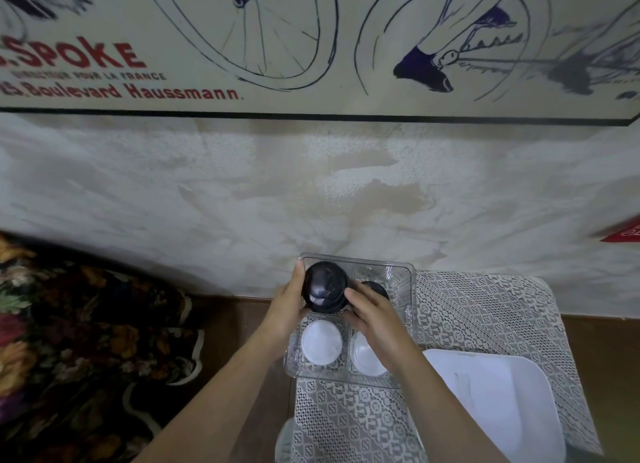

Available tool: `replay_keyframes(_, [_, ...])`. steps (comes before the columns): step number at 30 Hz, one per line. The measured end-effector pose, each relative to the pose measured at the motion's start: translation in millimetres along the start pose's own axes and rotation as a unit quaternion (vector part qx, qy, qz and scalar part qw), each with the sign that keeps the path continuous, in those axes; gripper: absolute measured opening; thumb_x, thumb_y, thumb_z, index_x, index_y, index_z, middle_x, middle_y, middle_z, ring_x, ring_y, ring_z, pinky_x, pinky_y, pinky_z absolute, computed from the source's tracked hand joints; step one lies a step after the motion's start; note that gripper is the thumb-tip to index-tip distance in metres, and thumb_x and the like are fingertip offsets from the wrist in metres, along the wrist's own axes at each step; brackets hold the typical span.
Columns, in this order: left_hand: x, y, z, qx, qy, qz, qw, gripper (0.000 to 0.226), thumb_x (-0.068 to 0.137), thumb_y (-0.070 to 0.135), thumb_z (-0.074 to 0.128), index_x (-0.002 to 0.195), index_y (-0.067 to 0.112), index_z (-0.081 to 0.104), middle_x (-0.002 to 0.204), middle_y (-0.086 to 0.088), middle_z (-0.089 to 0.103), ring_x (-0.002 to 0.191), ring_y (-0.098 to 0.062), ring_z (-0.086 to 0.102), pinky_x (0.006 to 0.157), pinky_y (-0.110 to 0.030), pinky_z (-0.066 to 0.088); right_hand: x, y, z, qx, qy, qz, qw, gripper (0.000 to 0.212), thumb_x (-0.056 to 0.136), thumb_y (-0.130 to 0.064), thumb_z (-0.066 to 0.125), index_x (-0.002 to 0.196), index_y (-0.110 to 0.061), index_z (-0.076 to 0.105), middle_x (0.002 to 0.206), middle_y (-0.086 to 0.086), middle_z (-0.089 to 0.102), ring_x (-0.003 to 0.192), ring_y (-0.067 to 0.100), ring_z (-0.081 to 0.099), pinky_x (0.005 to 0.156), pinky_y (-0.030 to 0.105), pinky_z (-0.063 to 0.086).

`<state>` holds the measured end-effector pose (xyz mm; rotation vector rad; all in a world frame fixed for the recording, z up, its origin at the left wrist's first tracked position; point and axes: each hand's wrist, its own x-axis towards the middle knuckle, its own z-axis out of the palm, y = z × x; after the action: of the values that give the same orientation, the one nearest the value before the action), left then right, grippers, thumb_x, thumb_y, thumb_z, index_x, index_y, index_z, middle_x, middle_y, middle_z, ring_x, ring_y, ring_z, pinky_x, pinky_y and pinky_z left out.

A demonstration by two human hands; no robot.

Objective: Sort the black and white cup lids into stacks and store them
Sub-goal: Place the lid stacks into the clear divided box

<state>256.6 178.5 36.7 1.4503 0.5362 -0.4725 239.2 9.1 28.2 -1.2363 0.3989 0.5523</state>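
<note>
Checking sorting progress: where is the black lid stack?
Head view: black lid stack held between left hand and right hand, at the clear tray's far-left compartment.

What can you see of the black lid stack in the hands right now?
The black lid stack is a short pile of round, glossy black lids, plastic by the look, the top one domed with a pale glint. It sits top-up at the far-left compartment of the clear tray. The left hand grips its left side and the right hand its right. Whether it rests on the tray floor is hidden.
</note>
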Motion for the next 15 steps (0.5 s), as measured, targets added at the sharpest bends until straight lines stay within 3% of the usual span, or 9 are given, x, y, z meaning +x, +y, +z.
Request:
replay_keyframes(2, [0,-2,-2,0.014,-0.022,0.01,1.0,0.047,0.103,0.059,0.041,0.116,0.026,0.073,0.105,0.007,0.079,0.103,-0.004,0.073,0.09,-0.023,0.056,1,2,0,-0.018,0.012,-0.01,1.0,0.023,0.102,-0.016,0.063,0.116,-0.033,0.068,0.115,-0.013,0.075,0.107,0.0,0.071,0.085,0.019,0.057])
replay_keyframes(4, [4,-6,-4,0.019,-0.021,0.025,0.999,0.042,0.105,0.048,0.048,0.125,0.019,0.07,0.114,0.0,0.077,0.111,-0.014,0.072,0.097,-0.03,0.057,4,3,2,-0.044,0.019,-0.02,0.999,0.022,0.103,-0.018,0.061,0.117,-0.033,0.069,0.117,-0.012,0.075,0.11,0.002,0.07,0.091,0.022,0.057])
replay_keyframes(7, [11,-12,-4,0.053,-0.006,0.068,0.996,0.031,0.107,0.036,0.051,0.126,0.017,0.068,0.116,-0.003,0.076,0.112,-0.019,0.071,0.096,-0.03,0.057,12,7,2,-0.1,0.054,-0.04,0.993,0.024,0.104,-0.023,0.061,0.125,-0.028,0.071,0.12,-0.008,0.075,0.113,0.008,0.07,0.104,0.036,0.055])
replay_keyframes(10, [12,-16,0,0.077,-0.001,0.094,0.993,0.029,0.107,0.031,0.053,0.129,0.017,0.065,0.116,0.0,0.074,0.109,-0.011,0.07,0.086,-0.017,0.055,17,11,1,-0.147,0.095,-0.047,0.983,0.031,0.101,-0.033,0.062,0.13,-0.028,0.071,0.12,-0.011,0.075,0.114,0.009,0.07,0.107,0.046,0.053])
replay_keyframes(15, [15,-18,5,0.072,0.022,0.103,0.992,0.025,0.106,0.024,0.057,0.126,0.016,0.068,0.111,0.002,0.076,0.103,-0.011,0.072,0.082,-0.017,0.054,16,8,1,-0.182,0.103,-0.046,0.977,0.051,0.085,-0.066,0.063,0.122,-0.032,0.074,0.11,-0.012,0.077,0.106,0.008,0.071,0.101,0.043,0.056])
